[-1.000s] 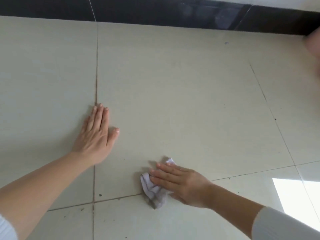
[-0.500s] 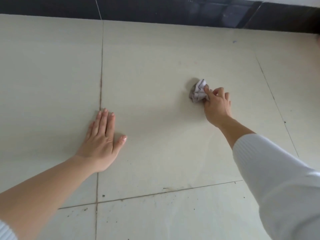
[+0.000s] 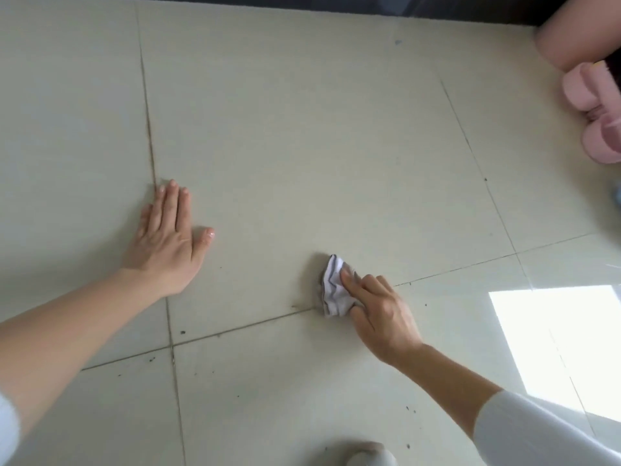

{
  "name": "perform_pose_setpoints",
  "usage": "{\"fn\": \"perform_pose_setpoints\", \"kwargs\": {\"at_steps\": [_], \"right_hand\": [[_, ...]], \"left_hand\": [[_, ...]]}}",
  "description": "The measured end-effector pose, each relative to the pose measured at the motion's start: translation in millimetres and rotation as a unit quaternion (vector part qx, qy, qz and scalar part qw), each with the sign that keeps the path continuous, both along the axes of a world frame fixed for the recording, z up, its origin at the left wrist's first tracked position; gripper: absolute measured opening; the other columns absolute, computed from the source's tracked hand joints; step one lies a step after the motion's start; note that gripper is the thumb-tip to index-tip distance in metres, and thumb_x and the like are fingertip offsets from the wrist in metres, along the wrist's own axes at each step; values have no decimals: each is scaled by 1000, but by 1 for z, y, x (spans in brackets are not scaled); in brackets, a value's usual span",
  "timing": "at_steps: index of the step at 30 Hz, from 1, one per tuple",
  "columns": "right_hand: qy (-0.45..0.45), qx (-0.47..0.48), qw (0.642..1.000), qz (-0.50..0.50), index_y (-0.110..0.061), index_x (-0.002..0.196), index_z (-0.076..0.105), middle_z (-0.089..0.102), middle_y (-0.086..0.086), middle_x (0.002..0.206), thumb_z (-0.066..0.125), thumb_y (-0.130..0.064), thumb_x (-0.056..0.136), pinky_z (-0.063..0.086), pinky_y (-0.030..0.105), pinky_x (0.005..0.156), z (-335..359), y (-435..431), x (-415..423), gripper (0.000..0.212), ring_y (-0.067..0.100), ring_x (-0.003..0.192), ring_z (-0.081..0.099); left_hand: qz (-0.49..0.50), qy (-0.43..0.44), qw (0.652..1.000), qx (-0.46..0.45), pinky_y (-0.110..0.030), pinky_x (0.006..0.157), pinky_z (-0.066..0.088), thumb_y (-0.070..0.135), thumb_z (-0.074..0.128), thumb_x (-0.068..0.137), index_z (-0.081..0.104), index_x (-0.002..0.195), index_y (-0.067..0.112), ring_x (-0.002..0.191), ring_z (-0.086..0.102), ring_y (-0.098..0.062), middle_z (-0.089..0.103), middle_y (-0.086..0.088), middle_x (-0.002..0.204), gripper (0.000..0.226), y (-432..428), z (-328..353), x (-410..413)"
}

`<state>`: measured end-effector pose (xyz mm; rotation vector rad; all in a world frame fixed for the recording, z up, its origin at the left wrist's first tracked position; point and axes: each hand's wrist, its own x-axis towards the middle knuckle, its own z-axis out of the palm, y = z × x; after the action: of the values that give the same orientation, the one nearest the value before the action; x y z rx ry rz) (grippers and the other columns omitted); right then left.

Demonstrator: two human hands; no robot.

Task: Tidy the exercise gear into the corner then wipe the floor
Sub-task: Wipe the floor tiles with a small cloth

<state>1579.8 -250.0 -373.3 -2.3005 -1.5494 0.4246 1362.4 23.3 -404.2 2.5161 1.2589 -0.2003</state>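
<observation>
- Right hand, lower centre-right of the frame; its grip is closed on a crumpled white cloth with grey stripes; the forefinger lies across the top of the wad, the thumb sits at its lower edge, and the other fingers are curled behind.
- The cloth is pressed on the pale glossy tiled floor, at the upper-left end of the right hand and touching its fingertips; its long axis runs roughly top to bottom of the frame; its lower end meets the dark grout line that slants across the lower half.
- Left hand, centre-left; grip apart, fingers straight and close together, palm flat on the floor just beside the upright grout line; it holds nothing and appears to serve as a prop.
- Dark specks lie to the lower left of the cloth, near the crossing of the grout lines; others are scattered toward the bottom edge; the right hand already has the cloth, so a stroke toward the lower left seems the likely call.
- Pink foam rolls, upper right corner, against the dark skirting; well apart from both hands; tidying looks done, wiping is the step in hand.
- Bright patch of light, lower right, on the floor.
</observation>
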Motion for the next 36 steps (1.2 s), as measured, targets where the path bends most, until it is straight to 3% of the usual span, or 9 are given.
{"fn": "perform_pose_setpoints", "kwargs": {"at_steps": [4, 8, 10, 12, 16, 25, 28, 32, 36], "right_hand": [[-15, -16, 984, 177, -14, 132, 57, 54, -8, 102, 49, -18, 83, 50, 28, 71, 6, -40, -15, 50, 17, 81, 51], [-154, -45, 902, 400, -21, 134, 55, 64, -6, 106, 55, -18, 86, 47, 28, 67, 11, -21, 41, 47, 18, 82, 55], [-213, -44, 911, 349, -21, 131, 58, 67, -4, 105, 49, -14, 85, 46, 29, 63, 11, 4, 72, 47, 20, 79, 58], [-262, -63, 943, 195, -21, 134, 56, 68, 2, 98, 49, -8, 83, 44, 32, 62, 16, 27, 97, 53, 27, 77, 61], [-224, -202, 952, -58, -33, 150, 25, 57, 7, 112, 41, -15, 96, 39, 35, 74, 20, 48, 109, 59, 30, 98, 56], [-121, -94, 973, -171, -31, 140, 47, 62, 11, 108, 41, -14, 89, 39, 31, 52, 6, -52, 25, 54, 37, 69, 61], [-95, -89, 982, -139, -28, 136, 52, 65, 9, 101, 28, -25, 80, 36, 29, 44, 13, -56, -19, 61, 35, 56, 61], [-71, -67, 995, 28, -29, 128, 55, 67, -1, 93, 43, -21, 71, 34, 20, 36, 10, -43, -83, 59, 18, 44, 58], [-46, -38, 978, 198, -32, 126, 56, 63, -5, 84, 46, -26, 74, 36, 20, 37, 4, -24, -115, 54, 16, 48, 57]], "left_hand": [[-47, -31, 998, -5, -38, 118, -4, 58, 3, 86, 0, 151, 4, 147, -12, -20, -9, -11, 160, 84, -31, -2, -5], [-89, -23, 996, -1, -39, 120, -1, 59, 1, 88, -4, 151, 8, 146, -17, -17, -17, -6, 158, 81, -49, -3, -21], [-88, -15, 996, -3, -37, 120, -5, 60, -1, 87, -7, 151, 11, 145, -22, -15, -20, -5, 157, 80, -51, -1, -27], [-89, -4, 996, -4, -34, 119, -8, 62, -4, 85, -12, 150, 14, 143, -26, -14, -25, -3, 156, 81, -51, 1, -29], [-93, 5, 996, -14, -31, 117, -12, 66, -7, 81, -18, 147, 18, 140, -31, -11, -30, 0, 153, 82, -49, 8, -29], [-87, 4, 996, -23, -34, 118, -8, 67, -6, 79, -14, 149, 16, 142, -27, -10, -25, 1, 156, 87, -49, 6, -29], [-85, 0, 996, -22, -36, 118, -6, 65, -3, 80, -6, 151, 14, 144, -23, -13, -19, -2, 158, 89, -51, 6, -27], [-86, 4, 996, -20, -38, 118, -4, 65, -1, 81, -3, 152, 13, 145, -19, -15, -16, -5, 159, 88, -51, 7, -26], [-94, 12, 995, -30, -35, 117, -8, 67, -3, 79, -9, 151, 17, 142, -25, -12, -23, -1, 157, 88, -47, 11, -29]]}}
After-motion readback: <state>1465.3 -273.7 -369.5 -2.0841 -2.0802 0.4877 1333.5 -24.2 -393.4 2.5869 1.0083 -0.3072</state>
